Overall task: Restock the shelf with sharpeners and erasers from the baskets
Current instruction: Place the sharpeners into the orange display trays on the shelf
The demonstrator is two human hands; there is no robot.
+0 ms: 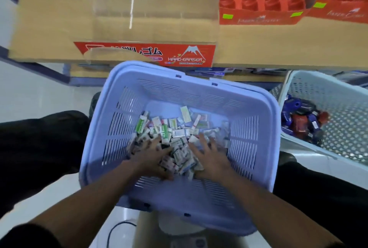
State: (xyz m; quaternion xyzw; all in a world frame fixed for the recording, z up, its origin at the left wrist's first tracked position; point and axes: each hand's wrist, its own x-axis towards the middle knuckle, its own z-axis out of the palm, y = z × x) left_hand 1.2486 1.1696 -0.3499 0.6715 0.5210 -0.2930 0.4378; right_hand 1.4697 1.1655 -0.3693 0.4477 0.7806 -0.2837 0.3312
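Note:
A lilac slotted basket (pixel 199 90) sits in front of me, holding a heap of small wrapped erasers (pixel 175 128). Both hands are down in that heap. My left hand (pixel 149 156) lies on its left side with fingers spread into the erasers. My right hand (pixel 211 158) lies on its right side, fingers spread likewise. The two hands cup a mound of erasers between them; whether any finger curls round one is hidden. A white perforated basket (pixel 338 96) at the right holds blue and red sharpeners (pixel 302 120). On the wooden shelf (pixel 258 48) stands a clear display box (pixel 143 52) labelled "Hard Eraser".
Red compartmented display trays (pixel 262 4) stand on the shelf at the back right. My dark trouser legs (pixel 39 142) flank the lilac basket. A cardboard box and a black cable (pixel 117 227) lie on the pale floor below the basket.

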